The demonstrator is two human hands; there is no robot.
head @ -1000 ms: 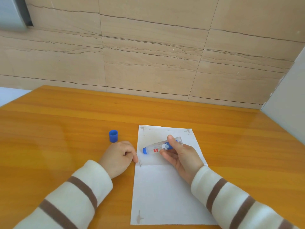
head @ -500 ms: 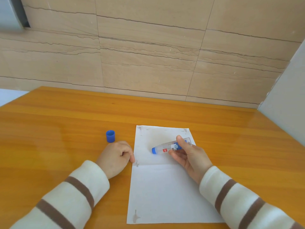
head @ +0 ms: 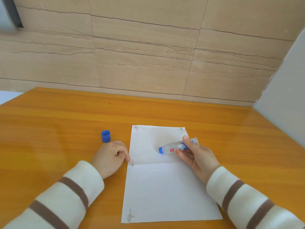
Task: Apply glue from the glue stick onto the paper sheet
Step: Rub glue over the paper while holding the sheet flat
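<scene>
A white paper sheet (head: 158, 192) with a crease across its middle lies on the orange wooden table (head: 49, 126). My right hand (head: 198, 157) grips a clear glue stick (head: 171, 148) with a blue tip. The stick lies nearly flat, and its blue tip points left over the sheet's upper half. My left hand (head: 110, 156) rests on the table with its fingers curled, one fingertip touching the sheet's left edge at the crease. The glue stick's blue cap (head: 105, 136) stands on the table just beyond my left hand.
A tiled beige wall (head: 148, 55) rises behind the table's far edge. A grey panel (head: 287, 100) stands along the table's right side. The sheet has brownish marks at its corners.
My right hand has carried the glue stick to the right across the sheet's upper half. My left hand has stayed at the sheet's left edge. The cap has not moved.
</scene>
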